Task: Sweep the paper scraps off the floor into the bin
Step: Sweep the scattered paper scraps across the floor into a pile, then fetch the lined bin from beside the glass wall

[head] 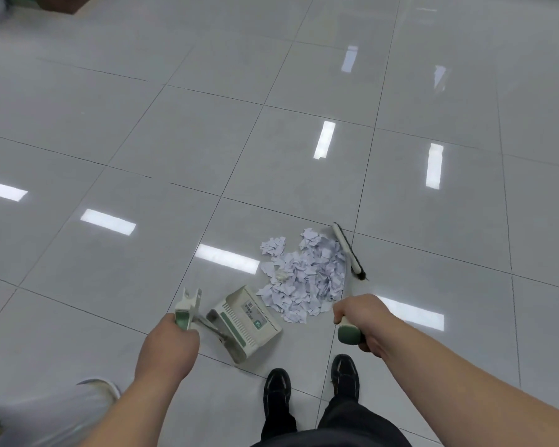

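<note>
The paper scraps (pixel 307 275) lie heaped on the tiled floor (pixel 175 140), between the broom (pixel 347 250) touching their right edge and the cream dustpan (pixel 249 317) just beside them. The left hand (pixel 168 343) has its fingers curled round the dustpan's handle, and the right hand (pixel 359 317) has its fingers wrapped round the broom's green grip.

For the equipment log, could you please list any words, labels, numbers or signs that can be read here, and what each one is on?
No text here can be read.
Label on the dustpan: dark print, too small and blurred to read.
Green square mark beside that label: a white symbol, not legible.
Paper scraps, broom, floor: no writing visible.
</note>
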`<state>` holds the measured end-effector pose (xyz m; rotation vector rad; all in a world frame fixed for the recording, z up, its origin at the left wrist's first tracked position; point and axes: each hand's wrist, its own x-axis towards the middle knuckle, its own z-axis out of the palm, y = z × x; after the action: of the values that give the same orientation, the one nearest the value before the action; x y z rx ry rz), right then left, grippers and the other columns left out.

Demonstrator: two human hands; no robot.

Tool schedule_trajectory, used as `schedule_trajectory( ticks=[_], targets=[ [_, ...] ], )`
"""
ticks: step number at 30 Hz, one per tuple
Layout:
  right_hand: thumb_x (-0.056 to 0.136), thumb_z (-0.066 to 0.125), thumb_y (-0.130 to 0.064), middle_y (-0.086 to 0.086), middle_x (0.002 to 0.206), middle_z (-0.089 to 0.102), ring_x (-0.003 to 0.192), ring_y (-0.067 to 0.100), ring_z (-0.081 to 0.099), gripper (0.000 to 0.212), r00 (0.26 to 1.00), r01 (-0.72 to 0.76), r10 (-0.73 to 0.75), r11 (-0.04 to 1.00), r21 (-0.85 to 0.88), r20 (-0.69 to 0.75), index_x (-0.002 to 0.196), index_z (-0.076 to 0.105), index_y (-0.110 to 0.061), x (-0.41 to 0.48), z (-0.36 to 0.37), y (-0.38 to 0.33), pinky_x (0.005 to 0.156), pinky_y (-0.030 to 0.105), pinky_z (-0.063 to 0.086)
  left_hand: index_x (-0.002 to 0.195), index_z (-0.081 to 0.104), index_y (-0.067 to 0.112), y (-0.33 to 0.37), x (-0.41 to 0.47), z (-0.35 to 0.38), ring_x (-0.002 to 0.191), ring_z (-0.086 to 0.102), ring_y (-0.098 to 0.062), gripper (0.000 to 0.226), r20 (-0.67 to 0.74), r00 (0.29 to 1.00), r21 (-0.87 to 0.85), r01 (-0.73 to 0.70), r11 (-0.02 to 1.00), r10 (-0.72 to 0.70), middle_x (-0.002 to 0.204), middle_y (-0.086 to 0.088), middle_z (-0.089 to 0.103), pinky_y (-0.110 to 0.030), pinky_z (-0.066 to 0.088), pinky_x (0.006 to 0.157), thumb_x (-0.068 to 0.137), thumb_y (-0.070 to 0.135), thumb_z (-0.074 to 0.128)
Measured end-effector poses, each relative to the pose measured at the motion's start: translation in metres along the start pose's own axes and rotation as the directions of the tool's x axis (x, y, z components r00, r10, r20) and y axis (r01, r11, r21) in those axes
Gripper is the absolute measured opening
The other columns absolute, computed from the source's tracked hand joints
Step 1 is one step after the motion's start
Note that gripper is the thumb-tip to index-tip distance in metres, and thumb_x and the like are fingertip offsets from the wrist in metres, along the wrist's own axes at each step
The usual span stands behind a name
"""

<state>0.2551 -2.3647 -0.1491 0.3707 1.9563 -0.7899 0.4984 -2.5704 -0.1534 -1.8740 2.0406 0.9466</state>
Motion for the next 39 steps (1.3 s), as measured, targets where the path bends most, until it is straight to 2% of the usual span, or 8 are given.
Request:
schedule_trajectory(
  ticks=[5,10,20,25,30,34,37,39],
  targets=[
    [0.070,0.063,0.002,0.012,0.079,0.050,0.060,0.023,0.040,0.030,0.999,0.051,-0.052,0.993,-0.104,-0.008,0.100,0.066,-0.002,-0.005,0.002,-0.024,0.052,0.024,0.029,0.087,0.056,0.017,-0.010,0.004,-0.002,0.065,0.061,-0.035,0.013,-0.009,0.999,-0.057,0.032,0.998,-0.033,0.076,-0.012,0.066,-0.035,0.053,0.061,0.078,0.014,0.048],
    [0.070,0.063,-0.002,0.009,0.072,0.045,0.053,0.022,0.038,0.020,0.992,0.124,-0.102,0.910,-0.395,0.077,0.086,0.052,-0.006,0.006,0.021,-0.036,0.047,0.022,0.030,0.089,0.057,0.022,-0.023,0.008,-0.003,0.067,0.065,-0.034,0.016,-0.007,0.998,-0.083,0.064,0.995,-0.064,0.075,-0.011,0.067,-0.035,0.053,0.060,0.079,0.013,0.048],
    [0.080,0.068,-0.014,0.002,0.088,0.052,0.071,0.022,0.054,0.012,0.954,0.299,-0.136,0.413,-0.860,0.267,0.085,0.058,-0.014,0.007,0.026,-0.028,0.056,0.025,0.041,0.090,0.058,0.024,-0.046,0.023,-0.003,0.070,0.069,-0.032,0.015,-0.035,0.998,-0.052,0.052,0.997,-0.054,0.075,-0.008,0.069,-0.036,0.056,0.062,0.080,0.018,0.049],
    [0.072,0.068,-0.015,-0.003,0.079,0.058,0.069,0.017,0.057,0.042,0.974,0.224,-0.113,0.343,-0.912,0.196,0.113,0.063,-0.015,-0.010,0.003,-0.032,0.060,0.025,0.043,0.092,0.058,0.022,-0.064,0.028,-0.010,0.069,0.069,-0.030,0.009,-0.043,0.998,-0.033,0.048,0.998,-0.049,0.075,-0.007,0.069,-0.037,0.058,0.062,0.085,0.026,0.054],
    [0.071,0.069,-0.015,-0.001,0.099,0.064,0.091,0.022,0.065,0.066,0.977,0.187,-0.168,0.403,-0.896,0.129,0.134,0.053,-0.019,-0.029,-0.001,-0.035,0.077,0.031,0.053,0.102,0.055,0.022,-0.085,0.027,-0.015,0.076,0.070,-0.031,0.044,-0.011,0.997,-0.060,0.080,0.995,-0.080,0.081,-0.005,0.069,-0.035,0.055,0.061,0.080,0.057,0.069],
    [0.072,0.074,-0.014,0.006,0.104,0.064,0.094,0.027,0.065,0.055,0.971,0.216,-0.201,0.521,-0.826,0.127,0.124,0.059,-0.009,-0.044,0.000,-0.038,0.072,0.029,0.048,0.126,0.047,0.010,-0.095,0.023,-0.017,0.087,0.065,-0.035,0.051,-0.030,0.994,-0.102,0.104,0.989,-0.107,0.097,-0.008,0.067,-0.039,0.050,0.069,0.090,0.040,0.067],
    [0.068,0.076,-0.005,0.016,0.099,0.067,0.083,0.030,0.061,0.060,0.971,0.227,-0.215,0.708,-0.669,0.103,0.125,0.061,0.003,-0.051,-0.009,-0.040,0.070,0.031,0.046,0.154,0.020,0.008,-0.091,0.018,-0.017,0.115,0.057,-0.042,0.082,-0.073,0.991,-0.184,0.098,0.978,-0.112,0.134,-0.019,0.055,-0.048,0.050,0.091,0.090,0.031,0.066],
    [0.067,0.074,0.003,0.016,0.085,0.062,0.074,0.028,0.055,0.063,0.973,0.223,-0.215,0.805,-0.550,0.079,0.128,0.058,0.009,-0.059,-0.018,-0.040,0.065,0.032,0.043,0.160,0.011,0.009,-0.077,0.010,-0.016,0.142,0.035,-0.042,0.095,-0.145,0.989,-0.159,0.010,0.987,-0.034,0.155,-0.021,0.035,-0.055,0.036,0.113,0.087,0.024,0.070]
  ],
)
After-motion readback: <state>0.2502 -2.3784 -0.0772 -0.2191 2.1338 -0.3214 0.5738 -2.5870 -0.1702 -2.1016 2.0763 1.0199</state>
